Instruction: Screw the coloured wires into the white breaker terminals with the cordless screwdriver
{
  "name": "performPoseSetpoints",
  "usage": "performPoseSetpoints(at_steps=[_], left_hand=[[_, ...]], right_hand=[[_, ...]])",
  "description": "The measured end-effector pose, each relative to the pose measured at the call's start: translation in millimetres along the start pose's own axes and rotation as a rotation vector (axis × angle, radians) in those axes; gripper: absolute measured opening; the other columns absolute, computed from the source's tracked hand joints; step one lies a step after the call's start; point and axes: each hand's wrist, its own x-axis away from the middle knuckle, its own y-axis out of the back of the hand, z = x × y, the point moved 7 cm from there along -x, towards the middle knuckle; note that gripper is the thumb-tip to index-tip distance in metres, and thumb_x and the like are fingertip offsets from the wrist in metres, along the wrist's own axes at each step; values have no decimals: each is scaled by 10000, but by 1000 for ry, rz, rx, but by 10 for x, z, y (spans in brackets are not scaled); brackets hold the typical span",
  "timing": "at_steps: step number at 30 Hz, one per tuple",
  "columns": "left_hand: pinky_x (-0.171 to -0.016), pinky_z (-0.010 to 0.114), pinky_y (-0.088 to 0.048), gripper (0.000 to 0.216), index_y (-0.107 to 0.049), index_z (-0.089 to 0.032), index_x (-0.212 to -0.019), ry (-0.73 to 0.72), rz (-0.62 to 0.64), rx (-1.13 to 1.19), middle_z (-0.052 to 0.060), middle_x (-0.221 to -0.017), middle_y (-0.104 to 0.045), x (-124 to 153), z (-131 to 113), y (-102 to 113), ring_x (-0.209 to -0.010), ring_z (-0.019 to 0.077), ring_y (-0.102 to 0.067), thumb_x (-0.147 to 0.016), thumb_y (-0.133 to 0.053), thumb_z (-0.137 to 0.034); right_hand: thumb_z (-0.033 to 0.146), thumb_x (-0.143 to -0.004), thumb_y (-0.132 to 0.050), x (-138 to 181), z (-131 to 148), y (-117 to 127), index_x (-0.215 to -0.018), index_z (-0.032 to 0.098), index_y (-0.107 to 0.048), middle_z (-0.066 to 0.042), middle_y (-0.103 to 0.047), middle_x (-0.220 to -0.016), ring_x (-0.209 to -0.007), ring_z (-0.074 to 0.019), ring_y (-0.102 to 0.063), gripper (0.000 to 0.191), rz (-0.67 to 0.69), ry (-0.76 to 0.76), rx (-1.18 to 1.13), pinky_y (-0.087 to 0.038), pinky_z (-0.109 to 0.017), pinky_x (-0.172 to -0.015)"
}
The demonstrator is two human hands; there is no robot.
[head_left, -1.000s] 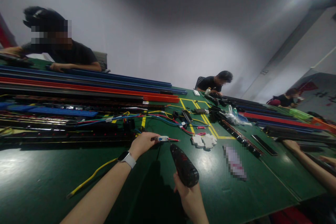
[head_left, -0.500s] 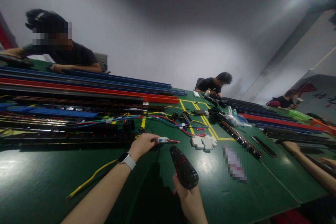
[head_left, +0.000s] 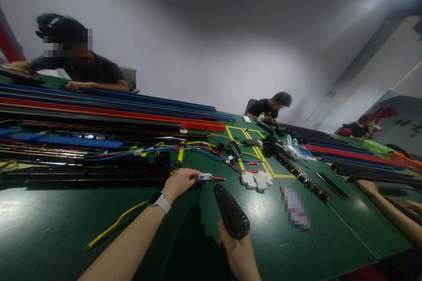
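My left hand (head_left: 180, 182) pinches a small white connector (head_left: 205, 176) with a red wire end, held just above the green table (head_left: 49, 228). A white watch (head_left: 159, 202) sits on that wrist. My right hand (head_left: 238, 252) grips a dark red-black electric screwdriver (head_left: 231, 211) by its handle; the tool points away from me toward the connector, its tip a short way below it. A yellow wire (head_left: 114, 225) lies on the table beside my left forearm.
Long black, red and blue rails (head_left: 108, 112) with tangled coloured wires (head_left: 198, 147) fill the far left. White plastic parts (head_left: 257, 179) lie right of the connector. More rails (head_left: 343, 151) lie far right. A co-worker's arm (head_left: 385, 206) reaches in at right; other people sit across the table.
Nothing has moved apart from a slight shift of the view; both hands keep their hold and position.
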Motion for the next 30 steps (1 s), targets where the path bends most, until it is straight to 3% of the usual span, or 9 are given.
performPoseSetpoints(at_steps=[6, 17, 24, 30], left_hand=[[-887, 256, -510, 314, -766, -398, -1157, -6, -13, -16, -27, -1165, -774, 4, -2, 0, -1038, 203, -711, -906, -582, -441], [-895, 263, -512, 318, -769, -392, -1157, 22, -14, -20, -24, -1167, -774, 29, -23, 31, -1018, 209, -712, -903, -583, -437], [-898, 259, -503, 312, -770, -381, -1158, 5, -11, -23, -17, -1166, -774, 12, -12, 18, -1030, 202, -706, -911, -583, -418], [-896, 250, -501, 316, -767, -387, -1161, 8, -2, -23, -19, -1171, -772, -5, 35, -14, -1045, 198, -702, -911, -586, -457]], right_hand=[[587, -812, -689, -2, -17, -7, -854, 183, -682, 12, -595, -541, -572, -203, -584, 406, 7, -12, 14, -479, -306, -620], [568, -807, -685, -15, -73, 1, -1093, 129, -675, 21, -609, -552, -565, -209, -578, 524, -13, -28, 15, -469, -307, -614], [575, -783, -712, -12, -116, 16, -996, 148, -697, -2, -647, -576, -592, -220, -620, 477, -31, -73, 31, -495, -315, -643], [703, -725, -710, 4, -19, 27, -915, 155, -719, -8, -648, -565, -570, -221, -625, 580, -55, -74, 50, -495, -316, -603]])
